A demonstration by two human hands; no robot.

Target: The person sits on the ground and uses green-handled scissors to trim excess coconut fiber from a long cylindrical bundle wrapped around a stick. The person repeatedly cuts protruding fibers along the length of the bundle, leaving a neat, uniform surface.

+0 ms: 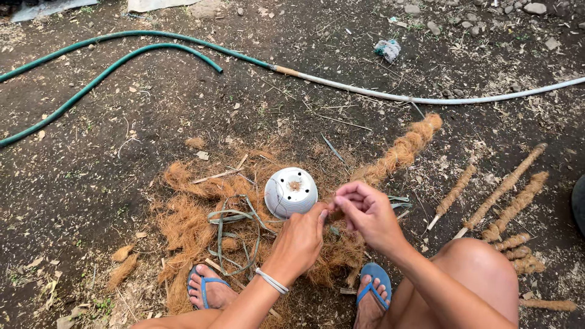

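I see my left hand (300, 239) just below centre, fingers curled together with thumb and fingertips pinching the near end of a coir-wrapped stick (399, 152). My right hand (367, 213) sits touching it at its 2 o'clock, fingers bent and pressed close, pinching the same end of the stick from the other side. The stick runs away from both hands toward 1 o'clock, shaggy brown fibre covering it to its far tip. A white bracelet (272, 281) circles my left wrist.

Just at 10 o'clock from the left hand stands an upturned white plastic pot (290, 192), a tuft of fibre in its base hole. It rests on a loose heap of coconut fibre (189, 222) spreading out to 9 o'clock, with greenish strips (234, 228) tangled across it. My feet in blue flip-flops (376, 277) show at 6 o'clock. At 3 o'clock several finished fibre-wrapped sticks (509, 195) lie on bare soil. A green hose (109, 67) curves at 11 o'clock, joined to a white pipe (426, 99) running toward 2 o'clock
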